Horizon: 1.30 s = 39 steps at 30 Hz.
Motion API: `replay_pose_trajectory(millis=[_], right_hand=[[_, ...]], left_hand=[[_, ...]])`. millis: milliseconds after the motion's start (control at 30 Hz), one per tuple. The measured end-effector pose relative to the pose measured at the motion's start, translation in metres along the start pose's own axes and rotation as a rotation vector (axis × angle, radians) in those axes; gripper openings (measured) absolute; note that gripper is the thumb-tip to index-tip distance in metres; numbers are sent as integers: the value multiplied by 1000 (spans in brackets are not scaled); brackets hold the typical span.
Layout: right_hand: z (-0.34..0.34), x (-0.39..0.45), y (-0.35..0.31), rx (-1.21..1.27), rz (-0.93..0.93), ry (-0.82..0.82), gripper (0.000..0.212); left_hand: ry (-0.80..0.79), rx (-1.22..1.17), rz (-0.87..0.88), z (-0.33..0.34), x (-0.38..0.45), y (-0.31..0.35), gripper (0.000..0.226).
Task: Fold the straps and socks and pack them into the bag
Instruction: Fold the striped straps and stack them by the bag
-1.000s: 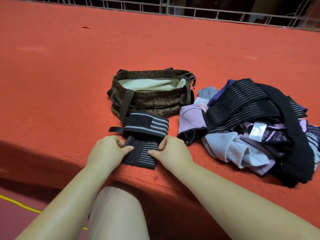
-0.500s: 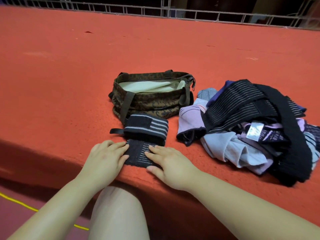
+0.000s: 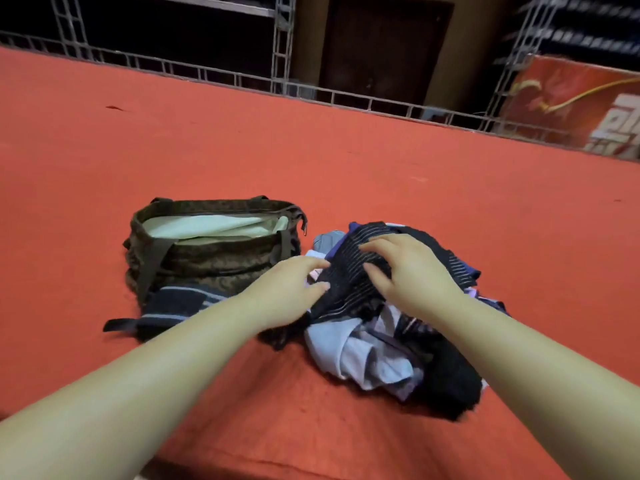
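Black ribbed strap [image 3: 349, 271] runs near-left to far-right | left hand [image 3: 284, 292], right hand [image 3: 408, 268] spread, touching it

Dim, warm light – background perhaps motion-blurred (edges bowed by the wide lens).

Looks like an event stage: red carpeted platform [image 3: 346, 161], metal truss frames [image 3: 282, 43] behind, red banner [image 3: 575, 102] at back.

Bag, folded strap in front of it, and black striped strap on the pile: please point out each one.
bag [image 3: 221, 258]: head view, on its front wall.
folded strap [image 3: 176, 301]: head view, on its dark top face.
black striped strap [image 3: 349, 268]: head view, on the ribbed part between the two hands.
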State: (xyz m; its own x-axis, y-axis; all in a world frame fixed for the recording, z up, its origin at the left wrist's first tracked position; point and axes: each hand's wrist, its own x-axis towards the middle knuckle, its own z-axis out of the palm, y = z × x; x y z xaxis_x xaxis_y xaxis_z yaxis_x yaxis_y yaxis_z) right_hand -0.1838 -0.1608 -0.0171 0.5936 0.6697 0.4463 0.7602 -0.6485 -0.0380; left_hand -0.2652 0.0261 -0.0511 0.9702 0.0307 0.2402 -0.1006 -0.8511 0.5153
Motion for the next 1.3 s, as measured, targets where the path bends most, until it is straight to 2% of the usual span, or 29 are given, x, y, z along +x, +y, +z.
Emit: replay_pose_trajectory(millis=[133,300,400,467,600,733,867,1000,1167,1300], right_hand=[[-6,18,37,26,156,-54,40],[2,45,52,174,190,-184,50],[6,59,52,280,184,-276,57],[6,64,54,302,174,-326,61],[2,71,60,128,68,-257,48],[-9,70,68,-128,4,-269,41],[-12,71,81,-256,65,-313,37],[-23,86,77,63,152,-165,14],[-51,113,58,354,227,31,11],[-74,129,54,410,246,142,12]], left_hand=[[-40,-122,-69,7,51,19,46],[-73,-189,-168,17,89,21,63],[6,-164,-175,18,97,18,55],[36,-208,-165,18,99,13,41],[-11,-320,-139,18,98,4,26],[-147,-227,-111,15,91,-8,18],[-41,-315,-128,10,90,-13,15],[99,-448,-158,3,101,-8,15],[90,-510,-177,-7,108,-8,14],[89,-493,-173,-13,105,-12,15]])
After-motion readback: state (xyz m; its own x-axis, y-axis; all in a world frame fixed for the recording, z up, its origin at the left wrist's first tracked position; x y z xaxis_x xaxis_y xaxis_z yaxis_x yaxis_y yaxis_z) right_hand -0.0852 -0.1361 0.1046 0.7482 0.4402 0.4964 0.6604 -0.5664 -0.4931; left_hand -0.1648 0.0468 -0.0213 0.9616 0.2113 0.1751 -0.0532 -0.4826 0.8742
